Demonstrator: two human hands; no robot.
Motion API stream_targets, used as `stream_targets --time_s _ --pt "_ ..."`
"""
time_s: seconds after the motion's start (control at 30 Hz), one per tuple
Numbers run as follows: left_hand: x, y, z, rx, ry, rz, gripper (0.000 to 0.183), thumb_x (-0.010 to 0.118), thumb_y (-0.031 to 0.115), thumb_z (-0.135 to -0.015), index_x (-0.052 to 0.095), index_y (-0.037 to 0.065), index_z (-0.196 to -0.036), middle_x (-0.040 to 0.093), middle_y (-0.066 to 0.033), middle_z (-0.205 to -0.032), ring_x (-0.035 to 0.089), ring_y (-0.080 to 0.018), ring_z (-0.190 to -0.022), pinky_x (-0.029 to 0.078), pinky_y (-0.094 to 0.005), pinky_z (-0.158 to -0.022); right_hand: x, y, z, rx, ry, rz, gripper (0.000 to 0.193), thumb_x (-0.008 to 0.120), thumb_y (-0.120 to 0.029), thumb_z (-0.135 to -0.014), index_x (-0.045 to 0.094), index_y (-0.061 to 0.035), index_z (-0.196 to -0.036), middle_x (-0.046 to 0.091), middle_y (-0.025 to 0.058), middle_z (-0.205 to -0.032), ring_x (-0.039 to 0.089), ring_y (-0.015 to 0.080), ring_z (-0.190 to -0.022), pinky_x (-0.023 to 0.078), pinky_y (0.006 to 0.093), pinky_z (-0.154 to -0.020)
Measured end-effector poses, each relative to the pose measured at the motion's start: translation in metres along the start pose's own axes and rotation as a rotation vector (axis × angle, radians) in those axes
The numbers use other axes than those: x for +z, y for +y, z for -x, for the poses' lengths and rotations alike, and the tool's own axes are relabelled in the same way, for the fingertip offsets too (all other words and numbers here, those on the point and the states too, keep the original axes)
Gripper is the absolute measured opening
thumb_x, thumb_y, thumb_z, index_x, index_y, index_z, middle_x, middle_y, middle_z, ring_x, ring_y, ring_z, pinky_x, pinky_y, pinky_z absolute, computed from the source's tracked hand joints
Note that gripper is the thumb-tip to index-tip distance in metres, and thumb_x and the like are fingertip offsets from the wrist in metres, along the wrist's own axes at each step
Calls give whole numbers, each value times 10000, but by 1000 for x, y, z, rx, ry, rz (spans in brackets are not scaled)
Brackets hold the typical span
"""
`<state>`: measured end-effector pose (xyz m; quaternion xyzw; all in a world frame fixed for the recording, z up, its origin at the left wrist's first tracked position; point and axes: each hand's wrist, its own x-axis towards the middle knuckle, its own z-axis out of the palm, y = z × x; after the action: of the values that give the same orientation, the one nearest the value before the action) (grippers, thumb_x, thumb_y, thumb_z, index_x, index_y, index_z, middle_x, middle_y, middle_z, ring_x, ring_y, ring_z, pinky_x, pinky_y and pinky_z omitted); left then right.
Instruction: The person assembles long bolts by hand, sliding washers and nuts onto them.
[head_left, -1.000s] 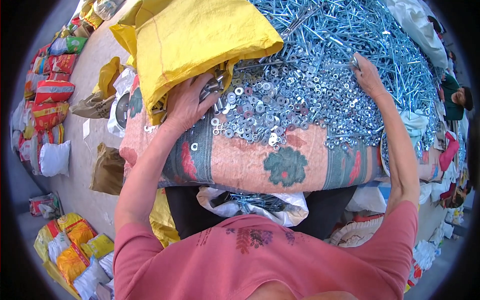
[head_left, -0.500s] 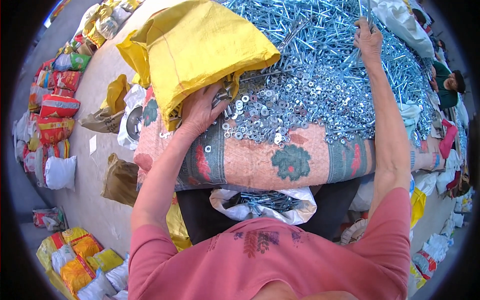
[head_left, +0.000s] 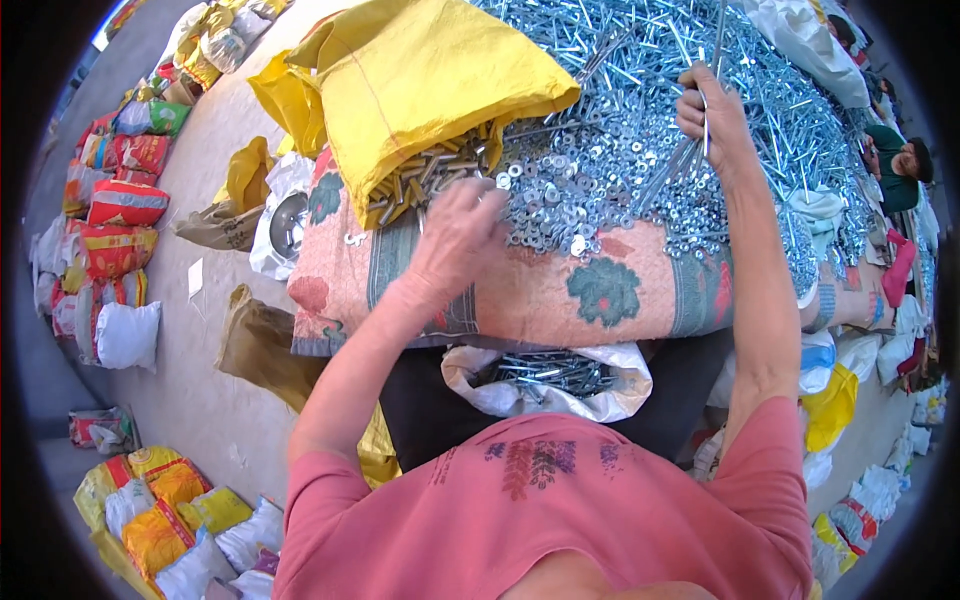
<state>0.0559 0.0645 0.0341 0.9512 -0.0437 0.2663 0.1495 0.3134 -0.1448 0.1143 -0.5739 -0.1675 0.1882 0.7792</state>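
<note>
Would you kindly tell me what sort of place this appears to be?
Probably a hardware workshop or storeroom, judging by the heap of metal rods, the loose washers beside it and the filled sacks on the floor.

No lettering is legible: the red sack [head_left: 127, 204] and the orange sack [head_left: 155, 540] at left bear printing too small to read, the brown sack [head_left: 222, 232] carries blurred dark marks, and the pink shirt's [head_left: 560, 510] small marks stay unclear

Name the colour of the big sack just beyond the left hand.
The sack is yellow, best seen in the head view.
</note>
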Motion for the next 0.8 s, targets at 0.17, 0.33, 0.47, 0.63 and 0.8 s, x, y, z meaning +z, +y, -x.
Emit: stream_targets --time_s 0.17,0.33,0.47,0.63,0.8 --pt "17 65 -16 -289 -115 646 379 606 140 -815 520 -15 -1150 587 -139 -995 594 -225 -875 484 -317 -766 6 36 23 56 1 -29 330 588 -312 -885 510 8 -855 315 -59 -545 290 29 -415 218 186 -358" --pt "43 82 -57 -531 -123 1019 497 606 240 -834 470 -99 -1171 609 -183 -1020 595 -188 -904 482 -300 -782 17 67 40 -162 76 149 337 553 -339 -903 553 -6 -860 455 -27 -581 425 49 -456 332 191 -379" --pt "50 76 -84 -513 51 1156 629 661 273 -780 424 -129 -1201 595 -215 -1032 587 -217 -958 477 -313 -821 34 78 59 -348 36 329 315 521 -340 -920 564 -32 -870 523 -11 -624 469 46 -473 377 197 -401" --pt "47 68 -117 -320 134 1018 668 705 237 -738 399 -102 -1225 582 -197 -1077 577 -212 -981 477 -320 -844 40 81 81 -416 -13 300 314 514 -346 -924 554 -38 -877 502 -21 -593 442 48 -436 354 201 -392" --pt "41 78 -133 -261 -9 1343 480 714 91 -718 491 -41 -1123 614 -145 -1005 600 -177 -923 500 -302 -809 30 93 82 -401 -7 418 292 516 -322 -927 519 -32 -894 475 -19 -559 446 53 -443 334 215 -391"
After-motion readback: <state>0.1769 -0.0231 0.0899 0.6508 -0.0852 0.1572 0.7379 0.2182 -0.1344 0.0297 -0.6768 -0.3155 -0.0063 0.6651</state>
